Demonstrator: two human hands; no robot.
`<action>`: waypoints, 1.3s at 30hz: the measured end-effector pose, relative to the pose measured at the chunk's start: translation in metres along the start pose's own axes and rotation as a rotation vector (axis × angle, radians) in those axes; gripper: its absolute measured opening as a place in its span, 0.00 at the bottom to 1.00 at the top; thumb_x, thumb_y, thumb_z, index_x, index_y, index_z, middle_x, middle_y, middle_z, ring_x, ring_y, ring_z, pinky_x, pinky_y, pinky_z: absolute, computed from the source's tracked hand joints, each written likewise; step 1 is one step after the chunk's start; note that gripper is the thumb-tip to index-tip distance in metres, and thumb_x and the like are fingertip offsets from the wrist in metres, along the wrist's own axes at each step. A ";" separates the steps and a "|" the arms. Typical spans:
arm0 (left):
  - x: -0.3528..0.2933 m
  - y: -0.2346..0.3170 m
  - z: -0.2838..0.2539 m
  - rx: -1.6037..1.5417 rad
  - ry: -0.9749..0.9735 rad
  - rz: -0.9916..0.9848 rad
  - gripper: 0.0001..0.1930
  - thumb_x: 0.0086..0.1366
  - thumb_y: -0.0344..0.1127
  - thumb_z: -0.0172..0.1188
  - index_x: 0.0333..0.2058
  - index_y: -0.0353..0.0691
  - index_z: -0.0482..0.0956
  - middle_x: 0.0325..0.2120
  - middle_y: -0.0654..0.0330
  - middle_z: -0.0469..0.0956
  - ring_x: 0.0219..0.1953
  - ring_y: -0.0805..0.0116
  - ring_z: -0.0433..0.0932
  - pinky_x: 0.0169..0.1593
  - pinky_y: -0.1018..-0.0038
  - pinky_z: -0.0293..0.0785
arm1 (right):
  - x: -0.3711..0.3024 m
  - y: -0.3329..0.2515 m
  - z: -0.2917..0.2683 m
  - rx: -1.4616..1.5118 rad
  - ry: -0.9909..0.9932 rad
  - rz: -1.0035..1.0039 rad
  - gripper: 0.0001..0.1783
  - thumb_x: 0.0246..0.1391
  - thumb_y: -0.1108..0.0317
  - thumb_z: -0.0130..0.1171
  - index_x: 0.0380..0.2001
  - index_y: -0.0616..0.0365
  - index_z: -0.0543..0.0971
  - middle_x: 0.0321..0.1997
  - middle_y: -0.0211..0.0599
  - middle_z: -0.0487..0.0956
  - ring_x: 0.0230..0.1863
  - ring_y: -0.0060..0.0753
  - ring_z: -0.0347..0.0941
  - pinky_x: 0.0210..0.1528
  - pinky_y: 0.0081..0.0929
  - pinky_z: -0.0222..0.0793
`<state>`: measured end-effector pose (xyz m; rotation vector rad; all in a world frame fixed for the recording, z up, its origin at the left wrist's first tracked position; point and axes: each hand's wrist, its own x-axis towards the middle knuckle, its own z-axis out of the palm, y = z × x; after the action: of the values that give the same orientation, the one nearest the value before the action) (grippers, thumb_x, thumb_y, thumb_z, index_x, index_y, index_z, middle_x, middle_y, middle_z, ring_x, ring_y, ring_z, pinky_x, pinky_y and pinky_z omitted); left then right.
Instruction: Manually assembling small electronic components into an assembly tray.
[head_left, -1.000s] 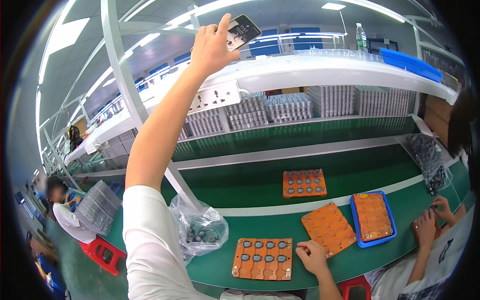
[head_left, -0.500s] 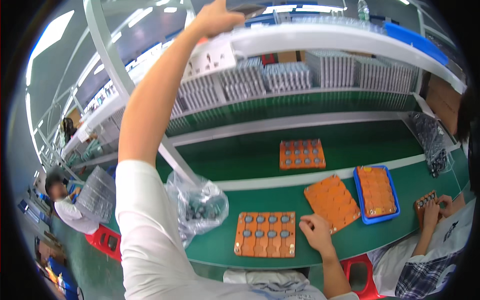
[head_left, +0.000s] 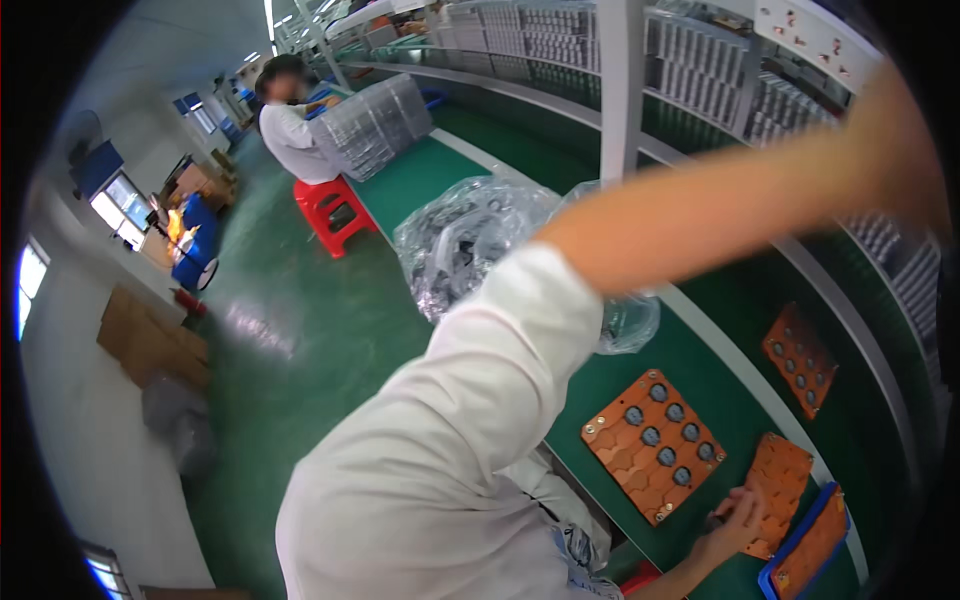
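My left arm reaches up and across to the right, and my left hand (head_left: 895, 140) is a blur at the edge of the view. Its fingers are smeared, so what they hold cannot be made out. My right hand (head_left: 738, 525) is low over the bench, fingers loosely bent and apart, beside a bare orange tray-like plate (head_left: 778, 475). Left of that hand lies an orange plate (head_left: 625, 468) with several dark round parts (head_left: 651, 436) seated in its recesses. Another orange plate (head_left: 828, 535) lies in a blue tray (head_left: 770, 582).
Clear plastic bags (head_left: 470, 245) with dark parts sit on the green bench (head_left: 425, 175). A further orange plate (head_left: 800, 365) lies beyond the rail. A white post (head_left: 618, 90) rises before shelves. Further left, a person (head_left: 295, 125) sits on a red stool (head_left: 335, 212).
The view has swung to the left, bringing in more floor and the seated person. My left arm now stretches rightward rather than straight up, and the hand is blurred. My right hand stays near the orange plates.
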<state>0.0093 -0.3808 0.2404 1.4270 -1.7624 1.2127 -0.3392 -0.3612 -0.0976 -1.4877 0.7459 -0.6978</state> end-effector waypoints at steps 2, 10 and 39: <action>-0.104 0.139 -0.044 -0.229 0.145 0.038 0.13 0.49 0.43 0.64 0.19 0.40 0.73 0.16 0.56 0.65 0.23 0.57 0.68 0.32 0.60 0.65 | -0.009 -0.033 0.020 0.253 0.113 0.058 0.22 0.69 0.57 0.46 0.55 0.62 0.72 0.38 0.30 0.76 0.19 0.13 0.60 0.18 0.11 0.54; -0.287 0.282 -0.035 -0.883 -0.389 -0.710 0.10 0.53 0.37 0.64 0.28 0.35 0.80 0.33 0.53 0.69 0.39 0.55 0.67 0.45 0.61 0.64 | -0.003 -0.028 0.064 0.432 -0.183 0.157 0.35 0.73 0.43 0.32 0.66 0.62 0.61 0.50 0.40 0.75 0.51 0.31 0.74 0.54 0.31 0.70; -0.375 0.224 -0.118 -0.691 -0.463 -0.719 0.11 0.58 0.29 0.62 0.41 0.42 0.80 0.35 0.61 0.74 0.36 0.57 0.72 0.43 0.63 0.70 | 0.030 -0.020 0.055 0.298 -0.107 -0.056 0.13 0.61 0.75 0.47 0.47 0.61 0.74 0.38 0.26 0.72 0.26 0.10 0.58 0.18 0.12 0.51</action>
<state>-0.1146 -0.1029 -0.0944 1.7157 -1.4744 -0.1083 -0.2761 -0.3514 -0.0807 -1.2656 0.4960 -0.7311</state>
